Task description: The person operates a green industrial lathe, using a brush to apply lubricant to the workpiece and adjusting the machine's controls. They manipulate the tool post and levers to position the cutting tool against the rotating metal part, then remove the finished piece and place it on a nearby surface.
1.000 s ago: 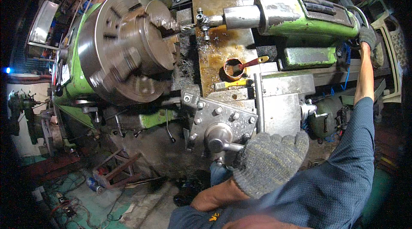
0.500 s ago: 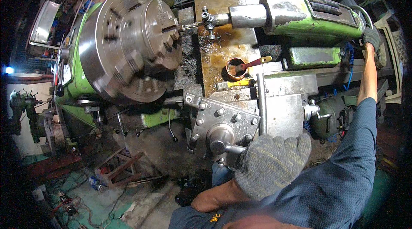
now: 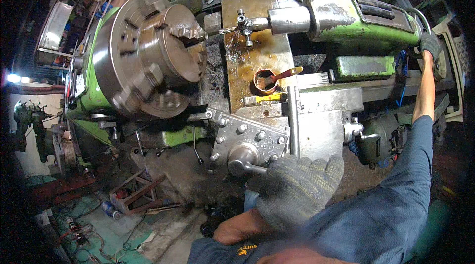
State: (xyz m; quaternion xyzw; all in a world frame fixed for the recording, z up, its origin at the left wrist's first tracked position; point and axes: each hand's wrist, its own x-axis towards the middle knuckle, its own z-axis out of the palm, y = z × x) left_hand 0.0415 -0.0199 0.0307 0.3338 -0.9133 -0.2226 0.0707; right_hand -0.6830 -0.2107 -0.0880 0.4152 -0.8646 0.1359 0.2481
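Note:
My left hand [image 3: 302, 192], in a grey knit glove, is curled round the end of the lever [image 3: 256, 169] on the square tool post [image 3: 247, 138] of a lathe. Its palm side is hidden. Far to the right, my gloved right hand [image 3: 429, 45] is closed at the rim of the tailstock handwheel [image 3: 423, 20]. A drill bit [image 3: 227, 31] in a holder with a cross handle [image 3: 244, 26] projects from the tailstock quill [image 3: 289, 20]. Its tip stands a little apart from the workpiece-holding chuck [image 3: 183, 44], whose jaws look smeared by turning.
On the oily carriage plate [image 3: 232, 66] stands a round pot [image 3: 258, 82] with a red-handled brush [image 3: 289, 72] in it. A yellow-handled brush [image 3: 269, 98] lies beside it. The green tailstock [image 3: 331, 16] fills the upper right. A rusty frame [image 3: 146, 190] rests on the floor.
The tool post, carriage plate and pot have shifted left, and my left hand with them. The drill bit's tip shows farther from the chuck. The chuck's jaws have turned. My right hand stays at the handwheel.

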